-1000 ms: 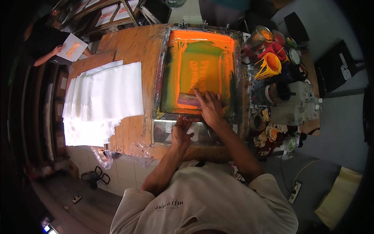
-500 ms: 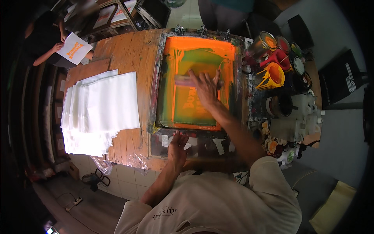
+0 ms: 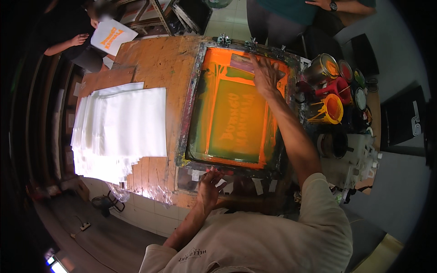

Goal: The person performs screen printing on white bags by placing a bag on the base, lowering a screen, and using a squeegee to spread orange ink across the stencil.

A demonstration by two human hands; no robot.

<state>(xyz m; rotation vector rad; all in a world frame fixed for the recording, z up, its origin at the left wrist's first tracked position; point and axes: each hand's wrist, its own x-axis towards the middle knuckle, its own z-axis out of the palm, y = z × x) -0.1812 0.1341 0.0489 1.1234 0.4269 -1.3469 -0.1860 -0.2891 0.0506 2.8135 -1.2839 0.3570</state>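
Right hand (image 3: 265,75) closed over a squeegee (image 3: 246,62) at the far end of an orange-inked printing screen (image 3: 236,118), fingers wrapped across the blade's top edge. Right arm stretched long and nearly straight over the mesh, reaching away from the body. Left hand (image 3: 208,185) flat and loosely spread, fingertips pressing the near rail of the screen frame, holding nothing. Screen set in a paint-crusted frame on a worn wooden table (image 3: 159,68), hinge clamps (image 3: 236,42) at the far edge. Stack of white sheets (image 3: 120,127) fanned out just left of the frame. Open ink cans (image 3: 339,75) and an orange-smeared jug (image 3: 330,109) crowded at the right. At far left, another person's hand (image 3: 78,40) gripping a white sheet with an orange print (image 3: 111,37). Tiled floor beyond; a second bystander's arm (image 3: 337,5) at the far right.
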